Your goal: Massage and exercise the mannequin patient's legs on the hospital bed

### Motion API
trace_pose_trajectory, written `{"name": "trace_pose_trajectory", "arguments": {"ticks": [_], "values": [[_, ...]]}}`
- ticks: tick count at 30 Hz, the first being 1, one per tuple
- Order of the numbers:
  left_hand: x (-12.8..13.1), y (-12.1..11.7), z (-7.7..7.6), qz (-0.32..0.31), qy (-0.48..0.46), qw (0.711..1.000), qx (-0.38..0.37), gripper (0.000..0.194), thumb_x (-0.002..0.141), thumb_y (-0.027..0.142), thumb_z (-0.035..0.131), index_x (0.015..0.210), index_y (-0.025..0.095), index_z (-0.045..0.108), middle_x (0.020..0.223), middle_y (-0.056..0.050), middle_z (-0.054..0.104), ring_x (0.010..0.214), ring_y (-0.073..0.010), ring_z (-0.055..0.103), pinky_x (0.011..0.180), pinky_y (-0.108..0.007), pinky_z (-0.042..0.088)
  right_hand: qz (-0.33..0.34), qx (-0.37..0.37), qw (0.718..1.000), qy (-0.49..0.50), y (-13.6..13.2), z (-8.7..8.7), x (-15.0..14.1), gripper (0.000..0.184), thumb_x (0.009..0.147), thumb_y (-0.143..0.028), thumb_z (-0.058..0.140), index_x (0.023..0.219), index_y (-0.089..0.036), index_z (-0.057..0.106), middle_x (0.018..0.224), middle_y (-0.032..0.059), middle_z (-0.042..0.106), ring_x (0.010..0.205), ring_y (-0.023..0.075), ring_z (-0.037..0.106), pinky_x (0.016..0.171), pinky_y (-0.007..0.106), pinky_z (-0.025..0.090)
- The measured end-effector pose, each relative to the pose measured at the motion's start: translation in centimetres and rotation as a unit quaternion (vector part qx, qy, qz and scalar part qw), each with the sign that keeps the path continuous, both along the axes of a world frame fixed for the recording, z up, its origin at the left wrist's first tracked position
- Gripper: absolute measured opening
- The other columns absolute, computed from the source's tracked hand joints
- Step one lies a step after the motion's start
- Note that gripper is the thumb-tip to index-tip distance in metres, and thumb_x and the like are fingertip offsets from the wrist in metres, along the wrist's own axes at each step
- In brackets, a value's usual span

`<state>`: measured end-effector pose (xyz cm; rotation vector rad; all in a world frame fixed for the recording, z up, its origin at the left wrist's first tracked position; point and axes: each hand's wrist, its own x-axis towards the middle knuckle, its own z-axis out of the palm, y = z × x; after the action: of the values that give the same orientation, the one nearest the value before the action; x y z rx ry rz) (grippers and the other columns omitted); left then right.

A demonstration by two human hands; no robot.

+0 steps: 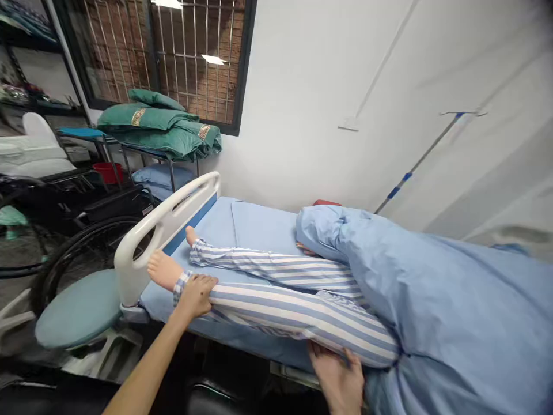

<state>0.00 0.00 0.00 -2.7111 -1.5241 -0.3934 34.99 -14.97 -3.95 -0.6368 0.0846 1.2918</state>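
Observation:
A figure that looks like a manikin lies on the bed in blue-and-white striped trousers, its upper body under a blue quilt (453, 288). My left hand (199, 295) is wrapped over the near leg (294, 308) just above the ankle cuff, beside the bare foot (163, 269). Farther up, my right hand (339, 374) holds the same leg from below, around the knee or thigh; its fingertips are partly hidden under the trouser cloth. The far leg (268, 262) lies stretched out on the blue sheet (259, 222).
The white footboard (166, 216) stands at the bed's left end. Beyond it are a wheelchair (99, 230), a round pale-blue stool seat (80, 308) and folded green bedding (159, 127) under the barred window. An IV pole (417, 164) rises behind the bed by the wall.

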Motion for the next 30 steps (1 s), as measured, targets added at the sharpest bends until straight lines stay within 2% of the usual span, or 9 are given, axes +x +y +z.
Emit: {"name": "trace_pose_trajectory", "arguments": {"ticks": [3,7,11,14,17,21,26,30], "values": [[-1.1,0.5,1.8,-0.002,0.032,0.999,0.010,0.044,0.061,0.011,0.050,0.105,0.020,0.053,0.098,-0.007,0.062,0.095,-0.0240,0.051,0.084,-0.038,0.032,-0.001,-0.011,1.000,-0.009,1.0,-1.2,-0.9,0.033,0.063,-0.028,0.053,0.095,-0.021,0.054,0.097,0.0042,0.061,0.098,0.0238,0.056,0.088,0.051,0.043],[-1.6,0.5,3.0,-0.008,0.074,0.997,0.021,0.040,0.062,0.010,0.050,0.101,0.020,0.053,0.095,-0.007,0.061,0.092,-0.0241,0.051,0.083,-0.039,0.031,-0.006,-0.036,0.999,-0.004,2.1,-4.5,-1.6,0.029,0.056,-0.021,0.049,0.085,-0.021,0.054,0.087,0.0015,0.063,0.090,0.0232,0.058,0.085,0.053,0.044],[-1.5,0.2,2.1,-0.004,0.089,0.996,0.008,0.042,0.061,0.009,0.050,0.101,0.020,0.051,0.095,-0.008,0.060,0.091,-0.0238,0.050,0.082,-0.040,0.031,0.011,-0.021,0.999,-0.035,2.5,-7.6,-1.2,0.027,0.055,-0.021,0.049,0.081,-0.022,0.053,0.083,0.0000,0.063,0.086,0.0224,0.059,0.084,0.054,0.044],[-1.6,-0.1,0.9,0.006,0.088,0.996,0.001,0.044,0.060,0.008,0.050,0.103,0.020,0.050,0.096,-0.008,0.060,0.091,-0.0236,0.050,0.083,-0.039,0.031,0.030,-0.006,0.997,-0.066,2.3,-8.0,-0.9,0.027,0.056,-0.021,0.050,0.083,-0.022,0.053,0.084,0.0007,0.062,0.085,0.0226,0.058,0.083,0.055,0.044],[-1.7,-0.2,-0.1,0.016,0.073,0.997,-0.005,0.044,0.060,0.008,0.049,0.103,0.020,0.050,0.096,-0.007,0.060,0.092,-0.0235,0.050,0.083,-0.038,0.031,0.010,-0.006,0.999,-0.046,1.9,-6.4,-0.9,0.030,0.057,-0.022,0.050,0.087,-0.022,0.053,0.088,0.0009,0.062,0.087,0.0224,0.058,0.083,0.055,0.044],[-1.2,-0.1,-1.1,0.023,0.027,0.999,-0.025,0.047,0.059,0.009,0.050,0.104,0.020,0.052,0.096,-0.006,0.061,0.094,-0.0235,0.051,0.084,-0.036,0.032,-0.020,0.005,0.999,-0.031,0.9,-2.6,-1.1,0.036,0.061,-0.026,0.051,0.098,-0.023,0.053,0.099,0.0023,0.060,0.094,0.0227,0.056,0.083,0.054,0.045],[1.5,0.6,-3.1,0.026,-0.052,0.996,-0.064,0.052,0.055,0.015,0.055,0.107,0.020,0.054,0.103,-0.005,0.062,0.096,-0.0238,0.052,0.086,-0.035,0.033,-0.009,0.039,0.999,-0.025,0.0,2.5,-0.6,0.043,0.064,-0.034,0.050,0.106,-0.020,0.051,0.109,0.0068,0.056,0.106,0.0252,0.050,0.086,0.054,0.044],[4.0,1.3,-5.6,0.039,-0.119,0.988,-0.093,0.054,0.052,0.017,0.059,0.106,0.020,0.055,0.107,-0.004,0.062,0.098,-0.0226,0.053,0.088,-0.033,0.034,-0.013,0.044,0.999,-0.016,0.3,4.7,-0.2,0.046,0.064,-0.033,0.048,0.108,-0.019,0.049,0.113,0.0082,0.054,0.111,0.0257,0.047,0.087,0.053,0.044]]}}
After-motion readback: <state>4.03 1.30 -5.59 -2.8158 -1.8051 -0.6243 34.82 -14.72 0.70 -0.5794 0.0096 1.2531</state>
